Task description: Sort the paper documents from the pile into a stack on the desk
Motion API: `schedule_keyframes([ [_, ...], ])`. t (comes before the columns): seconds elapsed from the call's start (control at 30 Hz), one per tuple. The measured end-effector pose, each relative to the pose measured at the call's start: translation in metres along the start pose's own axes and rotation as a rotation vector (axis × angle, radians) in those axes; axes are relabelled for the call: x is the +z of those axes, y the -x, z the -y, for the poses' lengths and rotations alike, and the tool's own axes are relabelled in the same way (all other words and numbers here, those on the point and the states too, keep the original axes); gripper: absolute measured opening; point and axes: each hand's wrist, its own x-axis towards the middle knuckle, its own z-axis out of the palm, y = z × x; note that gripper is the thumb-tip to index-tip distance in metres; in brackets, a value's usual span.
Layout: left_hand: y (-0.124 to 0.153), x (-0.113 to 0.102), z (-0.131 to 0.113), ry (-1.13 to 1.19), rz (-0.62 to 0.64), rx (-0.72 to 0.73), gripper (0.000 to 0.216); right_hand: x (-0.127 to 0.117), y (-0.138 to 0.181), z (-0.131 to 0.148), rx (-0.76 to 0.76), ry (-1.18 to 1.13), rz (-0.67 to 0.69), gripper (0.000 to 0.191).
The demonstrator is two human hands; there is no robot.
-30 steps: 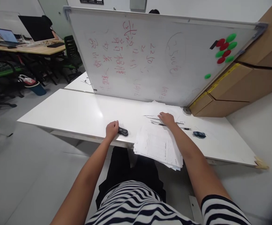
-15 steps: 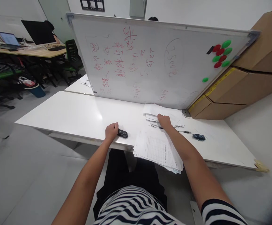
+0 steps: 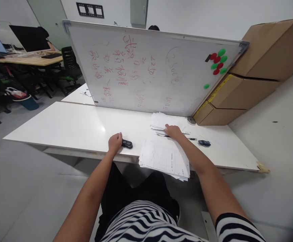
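Observation:
My left hand (image 3: 114,142) is closed around the end of a small black stapler (image 3: 126,144) lying on the white table (image 3: 68,124) near its front edge. My right hand (image 3: 173,130) rests on a small bundle of papers (image 3: 161,120) at the back of the table, fingers curled over the sheets' front edge. A black pen (image 3: 190,138) lies just under that wrist. A thick stack of printed sheets (image 3: 164,157) hangs over the table's front edge below my right forearm.
A whiteboard (image 3: 146,67) with red writing and red and green magnets (image 3: 218,61) leans upright at the table's back. Cardboard boxes (image 3: 252,77) stand at right. A small dark object (image 3: 204,143) lies right of the pen. Desks with laptops and chairs are far left.
My right hand has drawn the small bundle of papers a little towards me and left. The left hand has stayed on the stapler. The view has shifted slightly.

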Motion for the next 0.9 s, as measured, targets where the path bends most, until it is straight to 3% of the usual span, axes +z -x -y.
schedule_keyframes([
  [0.4,0.001,0.0,0.002,0.02,-0.006,0.017,0.045,-0.023,-0.004,-0.017,-0.056,-0.148,0.081,0.036],
  [0.63,0.0,0.003,0.002,-0.054,-0.015,0.042,0.046,-0.022,0.0,0.004,0.083,-0.134,0.068,0.03],
  [0.8,-0.001,0.005,0.004,-0.179,-0.101,0.087,0.045,-0.045,0.01,0.016,0.159,-0.15,-0.02,0.031],
  [0.9,0.002,-0.001,0.004,-0.132,-0.146,0.178,0.039,-0.067,0.038,0.019,0.196,-0.214,-0.202,0.038],
])
